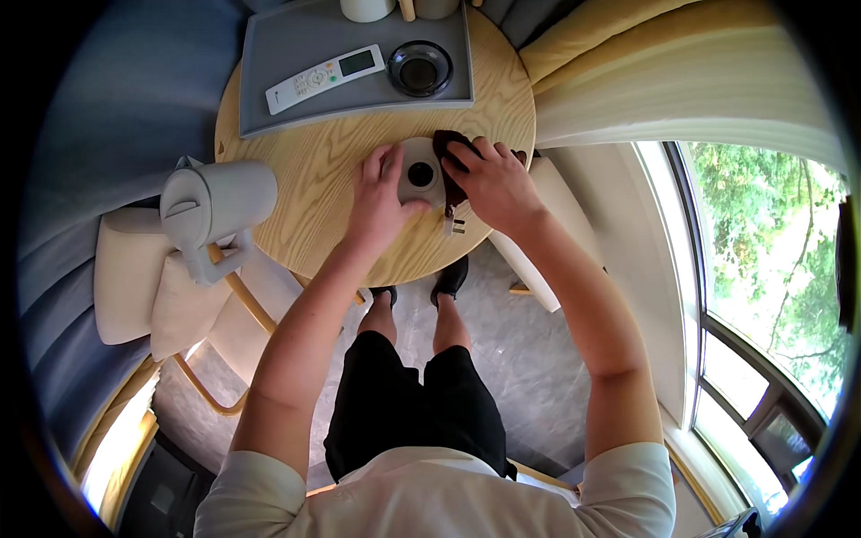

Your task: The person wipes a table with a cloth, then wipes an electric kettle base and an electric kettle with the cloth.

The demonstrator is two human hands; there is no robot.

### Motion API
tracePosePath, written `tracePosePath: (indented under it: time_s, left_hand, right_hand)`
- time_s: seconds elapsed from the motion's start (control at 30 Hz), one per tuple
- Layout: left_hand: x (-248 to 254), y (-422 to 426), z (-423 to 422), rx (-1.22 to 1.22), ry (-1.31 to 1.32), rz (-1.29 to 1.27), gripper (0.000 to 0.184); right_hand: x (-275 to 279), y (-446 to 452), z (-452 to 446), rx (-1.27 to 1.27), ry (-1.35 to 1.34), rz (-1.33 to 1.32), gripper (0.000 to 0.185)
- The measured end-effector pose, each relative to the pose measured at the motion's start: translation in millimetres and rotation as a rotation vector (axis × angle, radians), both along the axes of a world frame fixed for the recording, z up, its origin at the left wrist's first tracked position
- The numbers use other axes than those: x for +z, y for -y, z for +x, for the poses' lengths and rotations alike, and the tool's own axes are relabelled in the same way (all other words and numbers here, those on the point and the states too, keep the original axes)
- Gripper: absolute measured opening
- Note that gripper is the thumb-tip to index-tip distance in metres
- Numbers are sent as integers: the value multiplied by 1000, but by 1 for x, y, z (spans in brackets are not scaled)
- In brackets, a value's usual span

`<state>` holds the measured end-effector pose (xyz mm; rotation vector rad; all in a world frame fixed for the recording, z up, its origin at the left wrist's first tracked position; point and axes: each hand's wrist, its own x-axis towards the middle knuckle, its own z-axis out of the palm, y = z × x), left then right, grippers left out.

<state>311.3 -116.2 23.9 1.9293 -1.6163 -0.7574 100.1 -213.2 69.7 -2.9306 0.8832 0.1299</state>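
A round, light grey kettle base (415,195) with a black connector in its middle is tilted up over the near part of the wooden table. Fingers and thumb of my left hand (378,199) grip its left side. My right hand (499,186) is closed on a dark brown cloth (446,143), which presses against the base's right edge. Below that hand, a pale power plug (456,226) with metal prongs shows near the table's edge. The grey electric kettle (229,199) stands at the table's left edge, apart from both hands.
The round wooden table (314,193) carries a grey tray (269,56) at the back, with a white remote control (325,78) and a dark glass ashtray (420,70) on it. A cushioned chair (134,278) is at left. Curtains and a window (762,260) are at right.
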Motion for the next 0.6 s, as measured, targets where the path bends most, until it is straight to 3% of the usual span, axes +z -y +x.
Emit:
tracePosePath:
  time_s: [0.6]
  left_hand:
    - [0,9,2,-63,69,-4,97]
  right_hand:
    - [13,-45,-16,19,55,128,47]
